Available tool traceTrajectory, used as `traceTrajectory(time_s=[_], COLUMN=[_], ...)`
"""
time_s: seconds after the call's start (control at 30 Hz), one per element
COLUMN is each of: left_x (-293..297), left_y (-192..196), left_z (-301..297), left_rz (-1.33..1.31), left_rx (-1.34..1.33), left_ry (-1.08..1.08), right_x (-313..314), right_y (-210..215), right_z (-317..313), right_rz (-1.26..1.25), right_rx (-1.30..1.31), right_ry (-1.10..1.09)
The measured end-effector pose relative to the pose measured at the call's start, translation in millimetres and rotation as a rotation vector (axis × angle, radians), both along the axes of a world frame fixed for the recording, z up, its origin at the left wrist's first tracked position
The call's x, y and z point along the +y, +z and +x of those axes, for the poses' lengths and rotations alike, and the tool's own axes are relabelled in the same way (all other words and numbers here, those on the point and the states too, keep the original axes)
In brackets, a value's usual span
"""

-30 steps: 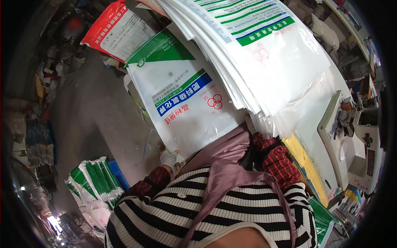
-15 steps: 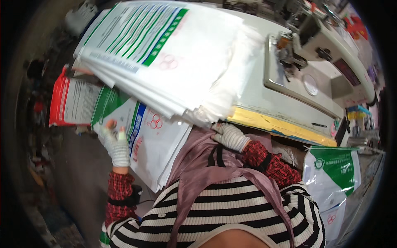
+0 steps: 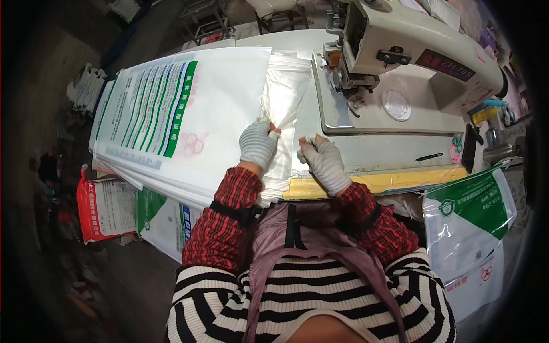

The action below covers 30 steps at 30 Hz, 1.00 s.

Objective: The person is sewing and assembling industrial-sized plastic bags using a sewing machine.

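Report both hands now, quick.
Left hand: at the bag stack, fingers bent; grip cannot be told.
Right hand: over the table, fingers curled, nothing visibly held; closure unclear.

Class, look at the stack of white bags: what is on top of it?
The gloved left hand lies over the right part of the stack. Whatever is beneath that hand and its red-and-black sleeve is covered.

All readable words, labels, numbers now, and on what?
Wording not copied; where it stands:
Top white bag: heading on green band; fine print too small; pale red characters.
Sewing machine: light text on dark panel; pinkish marks.
Red bag: white characters; small print unreadable.
Green-and-white bag, lower left: characters on blue band, partly hidden.
Green-cornered bag, right: white lines too small; red characters below.
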<state>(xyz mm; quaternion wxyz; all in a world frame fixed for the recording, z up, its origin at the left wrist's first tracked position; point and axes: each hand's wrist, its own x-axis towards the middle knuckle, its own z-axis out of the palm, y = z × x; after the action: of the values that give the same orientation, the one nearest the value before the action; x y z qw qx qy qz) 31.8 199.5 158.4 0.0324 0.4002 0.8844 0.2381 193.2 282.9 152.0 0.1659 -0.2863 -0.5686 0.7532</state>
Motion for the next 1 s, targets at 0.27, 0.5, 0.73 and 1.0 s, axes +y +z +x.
traceTrajectory(time_s=[0.27, 0.5, 0.73, 1.0], left_x=[-21.4, -15.7, -31.2, -2.4], left_y=[8.5, 6.8, 30.8, -0.5], left_z=[3.3, -10.0, -65.5, 2.5], left_rz=[0.36, 0.312, 0.737, 0.223], left_rx=[-0.321, 0.106, -0.979, -0.456], left_ry=[-0.002, 0.167, 0.434, -0.137], right_x=[22.8, 20.9, 15.8, 25.6], right_y=[12.5, 17.3, -4.2, -11.7], right_z=[-57.6, -73.0, -47.5, -71.1], right_rz=[0.243, 0.261, 0.305, 0.019], right_rx=[-0.099, -0.084, -0.282, -0.137], right_ry=[0.098, -0.032, 0.032, 0.003])
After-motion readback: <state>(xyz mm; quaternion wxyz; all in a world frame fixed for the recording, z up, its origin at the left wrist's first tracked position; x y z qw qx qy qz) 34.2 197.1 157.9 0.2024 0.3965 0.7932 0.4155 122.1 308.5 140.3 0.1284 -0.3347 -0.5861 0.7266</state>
